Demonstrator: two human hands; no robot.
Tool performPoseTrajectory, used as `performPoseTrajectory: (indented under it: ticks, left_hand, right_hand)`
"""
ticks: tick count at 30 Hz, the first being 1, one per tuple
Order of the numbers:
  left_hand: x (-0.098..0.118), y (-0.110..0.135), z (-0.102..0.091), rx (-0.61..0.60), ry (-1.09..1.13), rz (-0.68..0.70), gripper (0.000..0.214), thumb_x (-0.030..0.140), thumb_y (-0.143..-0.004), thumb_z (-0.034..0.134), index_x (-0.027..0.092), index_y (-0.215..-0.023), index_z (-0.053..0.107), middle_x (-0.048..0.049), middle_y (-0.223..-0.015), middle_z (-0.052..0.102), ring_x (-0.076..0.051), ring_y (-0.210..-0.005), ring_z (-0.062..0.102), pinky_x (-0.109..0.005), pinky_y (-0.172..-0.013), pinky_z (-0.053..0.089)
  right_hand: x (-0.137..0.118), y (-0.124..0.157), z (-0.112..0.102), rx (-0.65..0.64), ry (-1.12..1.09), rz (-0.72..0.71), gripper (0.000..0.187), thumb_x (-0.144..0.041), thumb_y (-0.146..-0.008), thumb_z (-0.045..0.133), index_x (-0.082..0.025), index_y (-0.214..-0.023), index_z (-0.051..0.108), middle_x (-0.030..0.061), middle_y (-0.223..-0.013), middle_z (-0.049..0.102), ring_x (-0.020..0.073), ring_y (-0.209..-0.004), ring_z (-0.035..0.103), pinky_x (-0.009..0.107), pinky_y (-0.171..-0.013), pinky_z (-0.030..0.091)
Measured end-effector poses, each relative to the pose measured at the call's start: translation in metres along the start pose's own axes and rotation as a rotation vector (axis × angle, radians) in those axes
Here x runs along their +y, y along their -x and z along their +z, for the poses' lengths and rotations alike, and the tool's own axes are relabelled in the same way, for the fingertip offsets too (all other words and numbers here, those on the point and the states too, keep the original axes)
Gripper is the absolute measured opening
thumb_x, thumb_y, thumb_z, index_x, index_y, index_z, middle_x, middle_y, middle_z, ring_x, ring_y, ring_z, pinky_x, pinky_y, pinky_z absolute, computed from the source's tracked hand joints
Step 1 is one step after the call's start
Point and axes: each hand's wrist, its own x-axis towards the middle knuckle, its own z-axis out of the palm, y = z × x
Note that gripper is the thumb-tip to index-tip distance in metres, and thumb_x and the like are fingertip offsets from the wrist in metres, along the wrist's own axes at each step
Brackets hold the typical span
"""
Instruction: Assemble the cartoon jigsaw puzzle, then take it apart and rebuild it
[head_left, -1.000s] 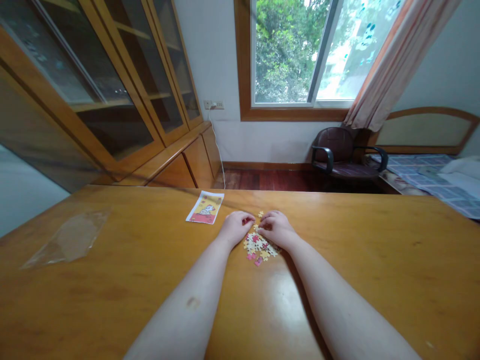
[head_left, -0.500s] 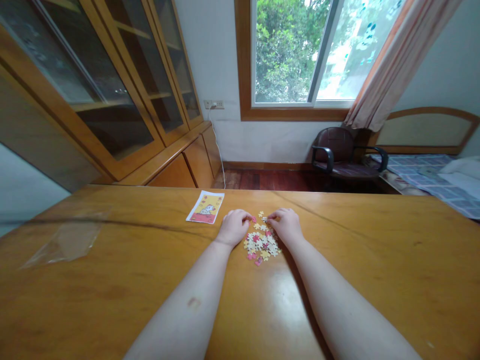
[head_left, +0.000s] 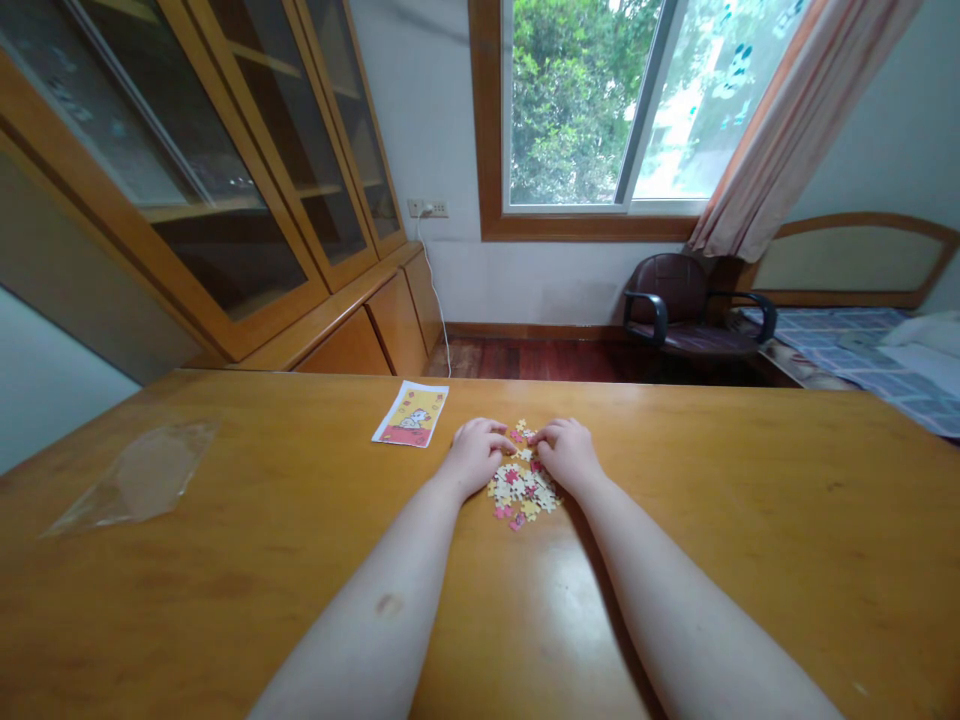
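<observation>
Lying flat on the brown wooden tabletop (head_left: 225, 620), the white-bordered yellow-and-red picture sheet (head_left: 411, 415) hasn't moved. Your left hand (head_left: 478, 455), fingers curved, has left a pink jigsaw piece (head_left: 516, 436) and shifted nearer the mixed white, yellow and pink pile (head_left: 523, 488) between your hands, so more pieces now lie apart. Your right hand (head_left: 568, 455) curls alongside; neither grip can be told.
</observation>
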Motion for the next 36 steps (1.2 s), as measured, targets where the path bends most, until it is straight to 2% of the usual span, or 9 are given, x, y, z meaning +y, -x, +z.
performPoseTrajectory:
  ticks: [5,11,15,18,24,28,31,33,36]
  left_hand:
    - [0.0,-0.002,-0.004,0.029,-0.017,-0.074,0.029,0.012,-0.074,0.05,0.026,-0.073,0.075,-0.0019,-0.1,0.069,-0.021,-0.101,0.056,-0.037,-0.095,0.042]
    - [-0.004,-0.002,-0.006,0.093,-0.03,-0.175,0.027,0.011,-0.073,0.049,0.023,-0.071,0.073,-0.0024,-0.09,0.071,-0.021,-0.095,0.058,-0.035,-0.092,0.043]
    - [0.0,-0.002,-0.008,0.109,0.024,-0.111,0.03,0.009,-0.073,0.047,0.023,-0.081,0.072,-0.002,-0.091,0.071,-0.021,-0.095,0.059,-0.034,-0.091,0.044]
    - [0.002,-0.002,-0.007,0.087,0.046,-0.058,0.031,0.009,-0.074,0.047,0.023,-0.084,0.073,-0.0016,-0.093,0.071,-0.02,-0.095,0.059,-0.034,-0.092,0.044]
    - [0.001,-0.001,-0.006,0.076,0.057,-0.043,0.032,0.01,-0.075,0.047,0.025,-0.085,0.074,-0.0019,-0.095,0.07,-0.02,-0.097,0.057,-0.036,-0.094,0.043]
    - [0.004,0.001,-0.003,-0.02,0.041,0.032,0.035,0.012,-0.076,0.05,0.03,-0.09,0.075,-0.0008,-0.111,0.066,-0.02,-0.108,0.053,-0.038,-0.102,0.038]
    - [0.005,0.001,-0.002,-0.055,0.012,0.035,0.036,0.014,-0.076,0.05,0.032,-0.096,0.074,-0.0008,-0.118,0.064,-0.021,-0.114,0.05,-0.041,-0.105,0.035]
    - [0.004,0.001,-0.002,-0.035,0.002,-0.005,0.034,0.014,-0.076,0.051,0.031,-0.093,0.075,-0.0012,-0.117,0.064,-0.021,-0.113,0.051,-0.04,-0.104,0.036]
    - [0.001,-0.001,-0.004,0.011,0.002,-0.083,0.031,0.014,-0.075,0.049,0.028,-0.08,0.077,-0.0017,-0.109,0.068,-0.022,-0.108,0.054,-0.039,-0.101,0.04]
  right_hand:
    - [-0.003,0.002,0.001,-0.043,-0.019,-0.05,0.01,-0.027,-0.074,0.065,-0.025,-0.077,0.074,0.0031,-0.082,0.068,0.0195,-0.083,0.055,0.031,-0.079,0.039]
    - [-0.001,0.0,0.002,-0.096,-0.014,-0.088,0.011,-0.033,-0.071,0.072,-0.026,-0.078,0.074,0.003,-0.082,0.067,0.0193,-0.081,0.054,0.032,-0.077,0.039]
    - [0.001,-0.001,0.004,-0.071,-0.076,-0.111,0.005,-0.029,-0.072,0.072,-0.024,-0.072,0.072,0.0017,-0.079,0.069,0.0177,-0.079,0.056,0.031,-0.078,0.039]
    - [0.002,-0.001,0.004,-0.066,-0.082,-0.101,0.005,-0.027,-0.076,0.069,-0.025,-0.074,0.073,0.0011,-0.08,0.072,0.0172,-0.079,0.059,0.031,-0.082,0.039]
    - [-0.002,0.0,0.0,-0.08,-0.107,-0.162,0.021,-0.019,-0.083,0.055,-0.026,-0.088,0.074,0.0018,-0.092,0.073,0.0171,-0.085,0.061,0.032,-0.087,0.039]
    - [-0.002,0.001,-0.001,-0.03,-0.036,-0.027,0.028,-0.025,-0.088,0.048,-0.028,-0.105,0.071,0.0042,-0.117,0.066,0.0228,-0.108,0.053,0.042,-0.097,0.035]
    - [-0.001,0.004,0.003,-0.083,0.021,-0.033,0.029,-0.036,-0.091,0.046,-0.036,-0.112,0.067,0.0029,-0.134,0.054,0.0291,-0.125,0.04,0.057,-0.104,0.021]
    - [0.0,0.005,0.007,-0.091,0.028,-0.033,0.029,-0.04,-0.092,0.045,-0.039,-0.11,0.068,0.0021,-0.134,0.053,0.0308,-0.128,0.036,0.062,-0.105,0.014]
    - [0.003,0.003,0.009,-0.01,0.004,0.063,0.032,-0.041,-0.093,0.042,-0.035,-0.101,0.072,0.0026,-0.128,0.059,0.0306,-0.125,0.039,0.062,-0.105,0.014]
